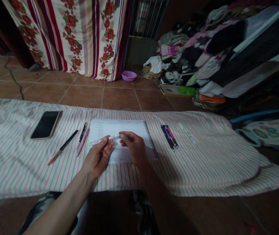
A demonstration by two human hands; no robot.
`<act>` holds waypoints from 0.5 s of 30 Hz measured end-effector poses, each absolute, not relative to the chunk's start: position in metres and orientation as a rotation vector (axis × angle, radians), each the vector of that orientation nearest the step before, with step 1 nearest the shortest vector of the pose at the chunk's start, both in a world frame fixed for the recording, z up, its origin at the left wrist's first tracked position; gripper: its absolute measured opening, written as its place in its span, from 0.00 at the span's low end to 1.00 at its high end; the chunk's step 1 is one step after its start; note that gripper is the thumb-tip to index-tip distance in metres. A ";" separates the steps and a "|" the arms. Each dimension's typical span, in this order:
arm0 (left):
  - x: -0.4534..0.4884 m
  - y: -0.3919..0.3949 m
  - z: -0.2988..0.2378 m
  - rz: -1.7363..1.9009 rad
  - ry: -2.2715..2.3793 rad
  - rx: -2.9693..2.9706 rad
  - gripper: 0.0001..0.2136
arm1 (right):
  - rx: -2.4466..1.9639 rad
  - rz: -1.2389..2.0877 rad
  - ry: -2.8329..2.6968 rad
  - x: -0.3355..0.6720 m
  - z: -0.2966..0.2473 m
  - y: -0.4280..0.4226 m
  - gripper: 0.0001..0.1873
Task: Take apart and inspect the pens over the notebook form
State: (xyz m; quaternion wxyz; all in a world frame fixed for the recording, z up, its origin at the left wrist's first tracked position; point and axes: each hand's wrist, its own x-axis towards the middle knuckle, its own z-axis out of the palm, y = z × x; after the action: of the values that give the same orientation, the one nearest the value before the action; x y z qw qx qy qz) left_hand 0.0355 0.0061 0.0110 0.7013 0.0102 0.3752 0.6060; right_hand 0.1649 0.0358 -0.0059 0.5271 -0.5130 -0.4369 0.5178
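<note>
My left hand (100, 155) pinches a slim white pen (95, 142) with reddish markings. Its far end lies in the closed fingertips of my right hand (134, 145). Both hands are over an open spiral notebook (131, 126) with writing along its left side. To the left of the notebook lie a dark patterned pen (81, 134), a pink pen (83, 142) and a black-and-orange pen (63, 147). On its right side are several dark and purple pens (170, 137) bunched together, and a pale pen (187, 133) lies apart from them.
A smartphone (46, 124) rests at the left on the striped cloth (215, 156). Beyond the cloth are tiled floor (87, 93), a floral curtain (85, 36) and a purple bowl (129, 76). Piled clothes (193, 52) fill the back right, and a light-coloured chair (273, 130) stands at the right.
</note>
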 end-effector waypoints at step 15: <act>0.038 0.003 0.012 1.323 0.805 0.083 0.09 | -1.157 1.398 -0.861 0.162 0.004 0.030 0.13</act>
State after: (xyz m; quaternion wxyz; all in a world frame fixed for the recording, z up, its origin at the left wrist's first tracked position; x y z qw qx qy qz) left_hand 0.0384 0.0030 0.0117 0.7141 0.0373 0.3636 0.5970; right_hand 0.1617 0.0304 0.0044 0.5369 -0.4859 -0.3617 0.5872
